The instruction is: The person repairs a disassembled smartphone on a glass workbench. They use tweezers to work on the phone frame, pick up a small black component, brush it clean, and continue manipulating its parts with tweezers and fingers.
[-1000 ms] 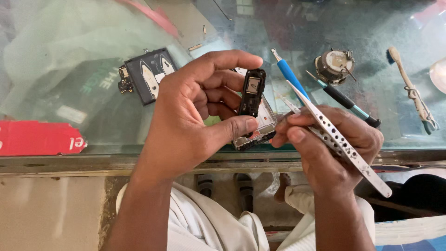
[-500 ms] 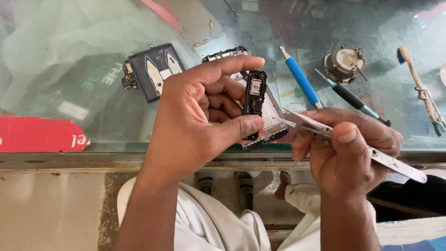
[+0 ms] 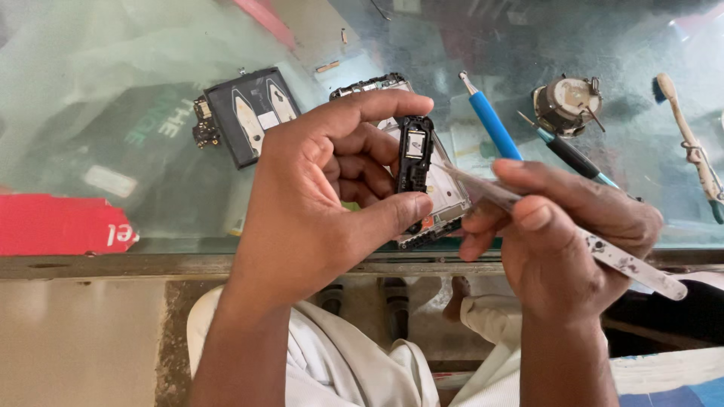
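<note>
Two hands work above a glass counter, both busy with small phone parts. At far left a red strip lies under the glass. Next to the right, a dark board with two pale leaf-shaped patches lies flat on the counter, well apart from the hands.

The left hand is closed in a pinch on a small black frame piece: forefinger across its top end, thumb under its bottom end, the piece upright with its face turned to the right. Behind it, flat on the glass, lies an opened phone body, partly hidden by the fingers.

The right hand is closed around metal tweezers, thumb on top, the points aimed left at the lower middle of the frame piece. Whether the points touch it I cannot tell; they are blurred.

Judgement: a good pinch here stays on the ends only, so the face remains free for the points. The tweezers want a shallow angle and light pressure, since the piece looks thin and likely to flex or slip. Resting both wrists on the counter edge would steady the approach.

Further right lie a blue-handled tool, a dark pen-like tool, a round metal part and, at the edge, a brush.
</note>
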Demonstrator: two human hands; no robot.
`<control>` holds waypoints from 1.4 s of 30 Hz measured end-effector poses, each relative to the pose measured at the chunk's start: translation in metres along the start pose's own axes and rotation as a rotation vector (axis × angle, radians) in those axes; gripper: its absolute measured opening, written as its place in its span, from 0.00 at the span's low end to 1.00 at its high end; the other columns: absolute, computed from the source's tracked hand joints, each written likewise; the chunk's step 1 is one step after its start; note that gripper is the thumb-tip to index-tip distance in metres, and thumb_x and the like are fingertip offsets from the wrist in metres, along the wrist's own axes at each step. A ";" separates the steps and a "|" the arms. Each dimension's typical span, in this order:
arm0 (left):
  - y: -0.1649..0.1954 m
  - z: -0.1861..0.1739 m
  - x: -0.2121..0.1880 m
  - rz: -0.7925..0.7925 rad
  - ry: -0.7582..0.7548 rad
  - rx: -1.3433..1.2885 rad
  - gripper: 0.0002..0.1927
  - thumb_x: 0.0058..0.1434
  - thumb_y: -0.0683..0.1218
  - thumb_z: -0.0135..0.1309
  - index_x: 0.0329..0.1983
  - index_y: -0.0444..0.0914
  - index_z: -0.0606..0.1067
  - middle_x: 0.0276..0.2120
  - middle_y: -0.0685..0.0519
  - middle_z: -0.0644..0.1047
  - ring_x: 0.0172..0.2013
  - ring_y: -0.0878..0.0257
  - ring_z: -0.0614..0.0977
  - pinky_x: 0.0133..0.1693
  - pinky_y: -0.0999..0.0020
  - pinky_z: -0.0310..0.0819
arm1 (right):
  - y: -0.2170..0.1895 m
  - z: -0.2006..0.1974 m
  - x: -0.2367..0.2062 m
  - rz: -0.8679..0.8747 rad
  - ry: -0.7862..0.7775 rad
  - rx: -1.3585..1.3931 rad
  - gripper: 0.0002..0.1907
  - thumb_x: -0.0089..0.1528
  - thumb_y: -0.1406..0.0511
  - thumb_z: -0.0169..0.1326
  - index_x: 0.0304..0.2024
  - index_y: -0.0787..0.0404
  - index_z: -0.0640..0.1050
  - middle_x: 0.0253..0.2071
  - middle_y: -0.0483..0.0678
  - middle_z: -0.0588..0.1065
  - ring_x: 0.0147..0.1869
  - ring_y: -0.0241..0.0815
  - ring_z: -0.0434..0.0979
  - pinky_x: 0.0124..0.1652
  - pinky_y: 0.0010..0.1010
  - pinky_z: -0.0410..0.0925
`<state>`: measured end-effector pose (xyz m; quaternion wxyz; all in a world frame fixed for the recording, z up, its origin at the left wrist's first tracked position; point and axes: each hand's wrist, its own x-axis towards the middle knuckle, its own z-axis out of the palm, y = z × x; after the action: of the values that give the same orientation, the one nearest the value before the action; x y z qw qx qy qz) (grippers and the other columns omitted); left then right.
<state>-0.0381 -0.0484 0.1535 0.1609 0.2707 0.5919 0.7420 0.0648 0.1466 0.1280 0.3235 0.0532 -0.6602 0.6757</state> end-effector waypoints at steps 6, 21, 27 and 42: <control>-0.002 0.000 -0.001 0.042 0.000 0.020 0.30 0.53 0.34 0.68 0.60 0.35 0.75 0.36 0.55 0.80 0.32 0.73 0.80 0.34 0.79 0.74 | -0.008 -0.002 0.002 0.028 -0.113 -0.122 0.19 0.60 0.70 0.62 0.51 0.77 0.78 0.33 0.61 0.80 0.31 0.44 0.85 0.34 0.31 0.80; 0.000 0.000 -0.003 0.039 0.000 0.018 0.28 0.54 0.34 0.66 0.60 0.36 0.76 0.36 0.55 0.81 0.33 0.73 0.81 0.37 0.79 0.77 | -0.009 -0.003 0.000 0.100 -0.121 0.024 0.09 0.59 0.76 0.59 0.42 0.74 0.76 0.34 0.62 0.80 0.32 0.44 0.85 0.35 0.33 0.79; 0.003 0.000 -0.003 0.012 -0.015 0.043 0.27 0.52 0.36 0.68 0.58 0.37 0.78 0.31 0.58 0.78 0.31 0.75 0.79 0.34 0.80 0.74 | -0.005 0.002 0.000 0.034 -0.056 -0.065 0.05 0.60 0.76 0.60 0.37 0.71 0.75 0.36 0.65 0.79 0.27 0.42 0.83 0.27 0.30 0.76; 0.001 -0.001 -0.002 0.033 -0.024 0.145 0.27 0.50 0.37 0.70 0.55 0.39 0.79 0.28 0.61 0.74 0.28 0.77 0.75 0.31 0.82 0.71 | -0.006 0.006 -0.001 0.018 -0.064 -0.163 0.06 0.62 0.75 0.59 0.37 0.72 0.75 0.32 0.62 0.78 0.28 0.42 0.83 0.28 0.29 0.76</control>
<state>-0.0375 -0.0508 0.1541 0.1358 0.3001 0.6376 0.6964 0.0664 0.1407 0.1335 0.2992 0.0426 -0.7234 0.6207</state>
